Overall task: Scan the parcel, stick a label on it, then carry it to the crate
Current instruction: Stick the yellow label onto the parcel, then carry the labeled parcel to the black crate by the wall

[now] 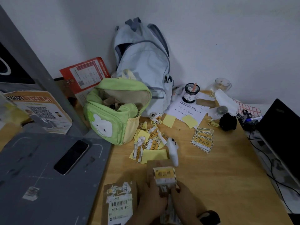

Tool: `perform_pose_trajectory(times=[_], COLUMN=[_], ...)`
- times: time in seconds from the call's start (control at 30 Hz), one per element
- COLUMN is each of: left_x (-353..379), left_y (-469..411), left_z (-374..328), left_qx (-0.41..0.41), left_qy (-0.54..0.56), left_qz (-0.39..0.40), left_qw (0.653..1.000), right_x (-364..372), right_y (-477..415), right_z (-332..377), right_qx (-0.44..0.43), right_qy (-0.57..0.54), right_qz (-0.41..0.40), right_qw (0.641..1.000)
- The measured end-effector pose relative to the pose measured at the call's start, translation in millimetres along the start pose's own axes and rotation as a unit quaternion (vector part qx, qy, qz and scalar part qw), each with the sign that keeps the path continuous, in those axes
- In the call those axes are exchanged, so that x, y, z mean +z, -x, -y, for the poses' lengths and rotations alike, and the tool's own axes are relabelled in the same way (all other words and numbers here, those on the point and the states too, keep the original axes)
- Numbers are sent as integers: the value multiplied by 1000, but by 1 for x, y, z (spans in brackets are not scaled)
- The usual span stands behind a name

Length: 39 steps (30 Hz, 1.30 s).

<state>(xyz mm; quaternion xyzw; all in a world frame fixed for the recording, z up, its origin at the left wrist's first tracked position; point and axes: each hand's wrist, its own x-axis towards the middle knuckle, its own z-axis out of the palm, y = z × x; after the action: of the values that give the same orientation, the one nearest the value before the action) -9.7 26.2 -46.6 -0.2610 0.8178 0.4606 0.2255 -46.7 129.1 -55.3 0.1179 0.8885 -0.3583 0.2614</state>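
Note:
A small brown parcel (pixel 159 166) lies on the wooden desk (pixel 219 176) near the front edge, with a yellow label (pixel 164 175) on its top. My left hand (pixel 149 202) and my right hand (pixel 186 202) meet at the parcel's near edge, fingers pinching there. A second brown parcel (pixel 119 203) with a barcode sticker lies just left of my left hand. A stack of yellow labels (pixel 203 141) sits farther right. A white handheld object (pixel 172 151), blurred, lies behind the parcel. No crate is in view.
A green backpack (pixel 116 111) and a pale blue backpack (pixel 142 65) stand at the back. Torn label backings (pixel 151 143) litter the middle. A phone (pixel 71 157) rests on a grey surface at left. A laptop (pixel 282 127) and cables lie at the right.

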Motion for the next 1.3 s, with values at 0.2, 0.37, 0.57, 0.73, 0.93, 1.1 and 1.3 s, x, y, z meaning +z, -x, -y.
perform_pose_trajectory(times=[0.2, 0.37, 0.57, 0.73, 0.93, 1.1, 1.3], left_x=[-46, -89, -135, -176, -196, -189, -151], left_y=[-23, -13, 16, 64, 107, 136, 168], left_z=[-64, -118, -178, -210, -218, -202, -182], left_qx=[113, 199, 300, 388, 458, 502, 521], left_qy=[-2, 86, 155, 173, 155, 135, 118], left_qz=[-107, -192, -154, -92, -40, 16, 97], left_qw=[988, 957, 928, 900, 874, 854, 840], right_x=[-44, -91, -142, -178, -190, -179, -164], right_y=[-6, -8, 12, 44, 100, 148, 209], right_z=[60, 115, 163, 184, 185, 158, 90], right_qx=[-111, -154, -221, -273, -328, -337, -309], right_qy=[-36, -174, -254, -346, -317, -346, -336], right_qz=[-129, -181, -228, -215, -303, -290, -296], right_qw=[985, 956, 914, 872, 837, 826, 839])
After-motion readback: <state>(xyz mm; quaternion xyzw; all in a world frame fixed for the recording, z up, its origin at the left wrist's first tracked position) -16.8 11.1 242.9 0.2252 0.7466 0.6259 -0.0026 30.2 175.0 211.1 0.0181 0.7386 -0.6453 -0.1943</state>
